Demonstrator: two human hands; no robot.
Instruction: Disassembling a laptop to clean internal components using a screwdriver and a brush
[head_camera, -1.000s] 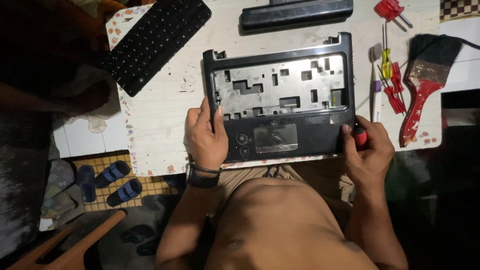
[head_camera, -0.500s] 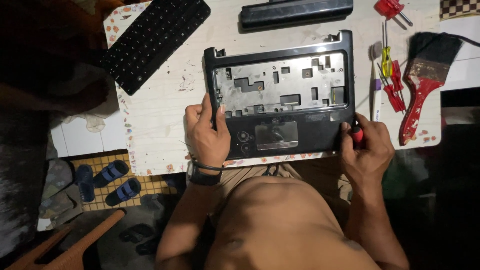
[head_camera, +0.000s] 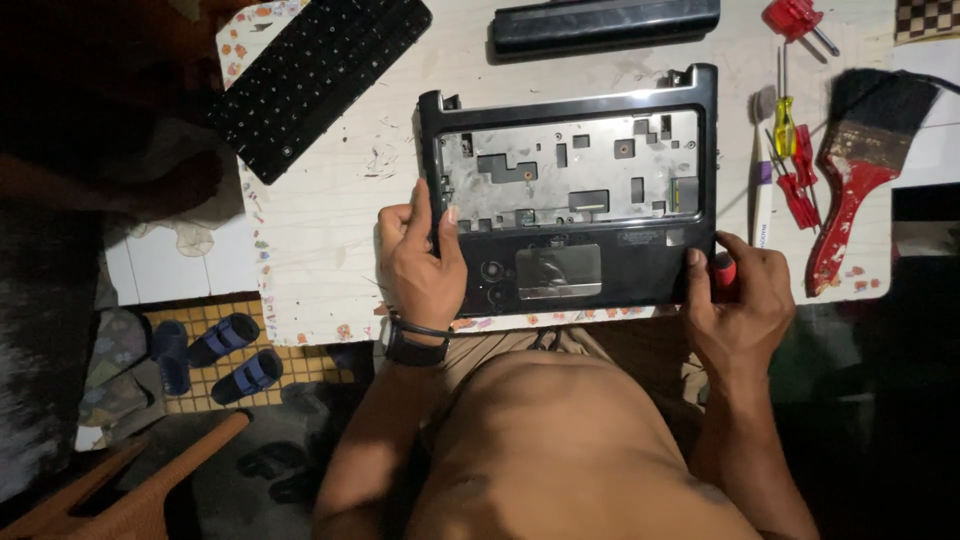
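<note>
A black laptop base (head_camera: 570, 195) with its keyboard removed lies on the white table (head_camera: 330, 260), bare metal showing in the keyboard bay. My left hand (head_camera: 420, 262) grips the laptop's left edge, thumb over the rim. At the laptop's lower right corner my right hand (head_camera: 740, 300) is closed around a red-handled screwdriver (head_camera: 724, 270), and its fingers touch the corner.
The detached black keyboard (head_camera: 315, 70) lies at the table's upper left, a black battery (head_camera: 605, 25) along the top edge. Right of the laptop are several screwdrivers (head_camera: 790, 150) and a red-handled paintbrush (head_camera: 860, 170). Blue slippers (head_camera: 215, 355) sit on the floor at left.
My left hand has slid slightly up the laptop's left edge. My right hand with the screwdriver has shifted a little at the lower right corner. The laptop stays put.
</note>
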